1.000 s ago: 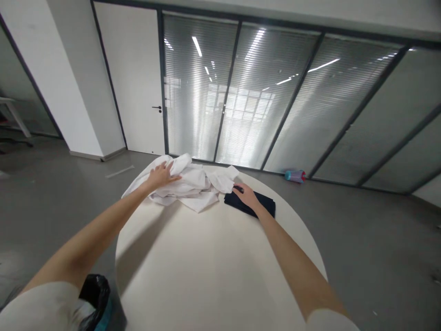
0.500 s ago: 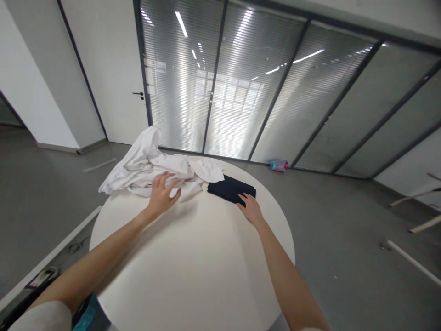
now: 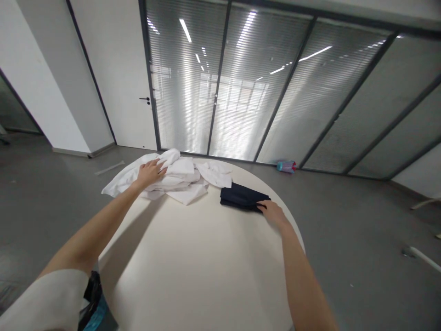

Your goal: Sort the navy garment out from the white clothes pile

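Note:
A heap of crumpled white cloth (image 3: 179, 180) lies at the far left of a round white table (image 3: 203, 262). My left hand (image 3: 149, 173) rests on top of the heap, fingers spread over the fabric. To the right of the heap lies a folded dark navy garment (image 3: 241, 197). My right hand (image 3: 272, 210) lies flat on the table with its fingertips touching the near right corner of the folded garment.
A bin with a black liner (image 3: 91, 301) stands below the table's near left edge. A small teal and pink object (image 3: 287, 166) lies on the grey floor by the glass wall with blinds. A white door (image 3: 120, 78) is at the back left.
My left hand went from the table's near edge of the heap up onto the white cloth. My right hand slid to the right end of the dark garment. The view shifted.

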`<control>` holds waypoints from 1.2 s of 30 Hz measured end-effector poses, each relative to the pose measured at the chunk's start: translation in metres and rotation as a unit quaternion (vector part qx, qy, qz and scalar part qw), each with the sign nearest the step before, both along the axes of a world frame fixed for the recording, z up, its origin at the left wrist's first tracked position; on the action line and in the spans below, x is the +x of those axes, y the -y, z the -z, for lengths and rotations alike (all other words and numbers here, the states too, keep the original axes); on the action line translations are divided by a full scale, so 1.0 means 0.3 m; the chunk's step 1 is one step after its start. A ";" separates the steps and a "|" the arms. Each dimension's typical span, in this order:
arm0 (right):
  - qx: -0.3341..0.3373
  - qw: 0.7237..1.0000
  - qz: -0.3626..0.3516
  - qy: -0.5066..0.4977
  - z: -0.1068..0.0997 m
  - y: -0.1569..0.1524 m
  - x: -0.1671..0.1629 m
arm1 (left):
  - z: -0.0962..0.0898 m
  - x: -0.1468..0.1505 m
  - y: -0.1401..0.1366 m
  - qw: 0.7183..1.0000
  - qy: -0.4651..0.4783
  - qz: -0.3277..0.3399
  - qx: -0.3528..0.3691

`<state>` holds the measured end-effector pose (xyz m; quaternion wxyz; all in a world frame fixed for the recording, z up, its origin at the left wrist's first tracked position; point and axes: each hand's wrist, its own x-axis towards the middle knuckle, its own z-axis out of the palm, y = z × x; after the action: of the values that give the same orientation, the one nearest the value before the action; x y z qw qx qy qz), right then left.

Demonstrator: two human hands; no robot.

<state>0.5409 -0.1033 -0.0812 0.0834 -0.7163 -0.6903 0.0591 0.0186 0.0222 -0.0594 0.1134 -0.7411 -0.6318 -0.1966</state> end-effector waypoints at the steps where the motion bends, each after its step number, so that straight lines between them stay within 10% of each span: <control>1: -0.022 0.999 -0.023 -0.006 -0.021 0.013 0.011 | 0.008 0.008 0.005 1.000 0.000 0.001 0.010; 10: -0.234 0.884 -0.373 -0.160 -0.075 0.099 -0.252 | -0.021 0.167 0.163 0.976 0.176 -0.019 0.129; 16: -0.219 0.843 -0.388 -0.300 -0.111 0.124 -0.279 | 0.105 0.375 0.374 0.932 0.226 0.282 0.032; 21: 0.010 0.893 -0.103 -0.438 -0.099 0.083 -0.045 | 0.212 0.469 0.474 0.894 0.258 0.359 -0.074; 26: 0.310 0.885 0.257 -0.233 -0.033 0.043 0.130 | 0.240 0.492 0.482 0.892 0.152 0.406 -0.128; 28: 0.313 0.902 0.189 -0.231 -0.011 0.035 0.114 | 0.230 0.501 0.482 0.892 0.112 0.420 -0.124; 32: 0.106 0.965 -0.076 -0.230 0.039 0.016 -0.008 | 0.182 0.514 0.505 0.907 0.077 0.394 -0.127; 36: 0.035 0.984 -0.104 -0.142 0.092 0.000 -0.085 | 0.169 0.512 0.540 0.907 0.079 0.360 -0.202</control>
<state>0.5154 -0.1032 -0.1089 0.1990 -0.6212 -0.7440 0.1448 0.1722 -0.1398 -0.1101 -0.1677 -0.9073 -0.3551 -0.1501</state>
